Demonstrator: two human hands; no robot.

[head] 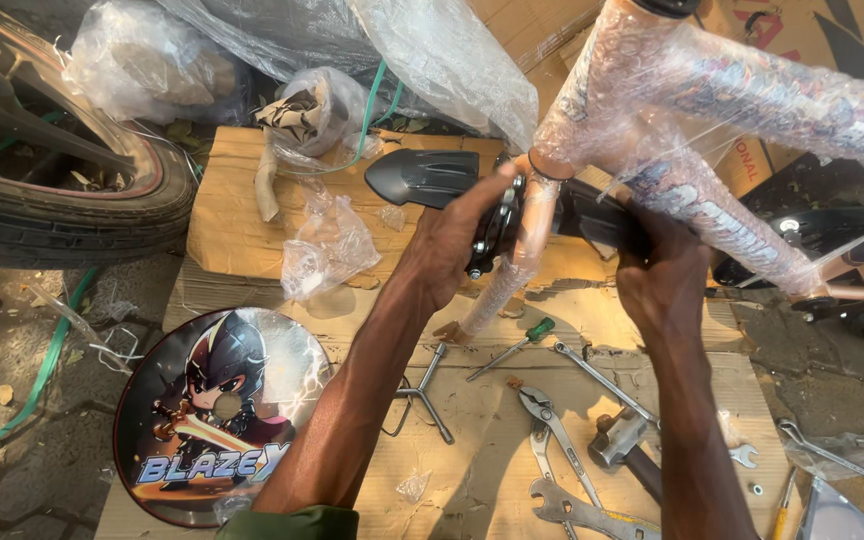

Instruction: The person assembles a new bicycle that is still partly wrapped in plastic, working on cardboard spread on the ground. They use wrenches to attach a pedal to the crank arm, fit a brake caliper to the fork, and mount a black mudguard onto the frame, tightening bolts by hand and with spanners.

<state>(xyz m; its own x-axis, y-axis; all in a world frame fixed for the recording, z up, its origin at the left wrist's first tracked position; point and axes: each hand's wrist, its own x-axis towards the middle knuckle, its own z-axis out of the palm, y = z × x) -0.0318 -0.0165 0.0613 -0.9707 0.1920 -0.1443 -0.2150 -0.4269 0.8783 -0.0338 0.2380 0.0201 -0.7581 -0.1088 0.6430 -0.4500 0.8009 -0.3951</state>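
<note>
1. Lying nearest on the cardboard sheet (472, 470), along its near edge, are the tools: pliers (552, 425), a flat spanner (577, 510), a hammer (620, 440), a long combination wrench (607, 385) and a green-handled screwdriver (517, 345).
2. Close by, a three-way socket wrench (430, 395) rests beside the left forearm, and a round printed disc (214, 415) overhangs the cardboard's near left corner.
3. Above the middle of the cardboard, the left hand (457, 240) is wrapped around a black round part (497, 225) on the left side of a copper-coloured tube, fingers closed on it.
4. The right hand (664, 275) grips the black mudguard piece (592, 215) on the tube's other side, fingers curled shut around it.
5. That tube belongs to the bicycle frame (712, 110), wrapped in clear film, which rises from the hands toward the far right.
6. A second black mudguard (422, 175) lies flat near the cardboard's far edge, with crumpled clear plastic (330, 245) just to its left.
7. Farthest, off the cardboard's left edge, a bicycle tyre (72, 205) sits on the ground, and plastic bags (152, 60) are heaped behind.
</note>
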